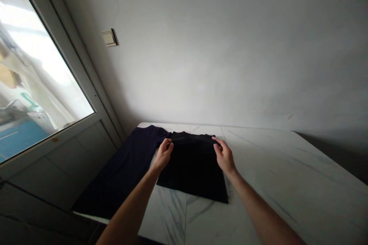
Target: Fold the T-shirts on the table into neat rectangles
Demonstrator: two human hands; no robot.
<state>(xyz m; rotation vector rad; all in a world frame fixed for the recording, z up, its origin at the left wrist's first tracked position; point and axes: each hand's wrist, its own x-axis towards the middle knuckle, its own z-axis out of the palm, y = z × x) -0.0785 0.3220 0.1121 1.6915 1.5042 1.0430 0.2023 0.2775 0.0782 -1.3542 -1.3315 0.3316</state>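
Observation:
A black folded garment (pixel 192 168) lies on the white marble-patterned table, its upper edge wavy and its lower edge straight. My left hand (pixel 163 155) is at its upper left corner, thumb and fingers closed on the cloth. At the upper right corner is my right hand (pixel 224 157), its thumb and index finger apart and the fingertips by the cloth's edge. To the left, a dark navy garment (pixel 129 160) is spread out, and one part of it reaches the black garment near my left hand. The exact kind of the black garment cannot be made out.
The table (pixel 273 176) stands against a grey wall (pixel 215 53). Its left side is close to a framed door (pixel 77 149) with a glass pane (pixel 37 65). A light switch (pixel 109 37) is on the wall.

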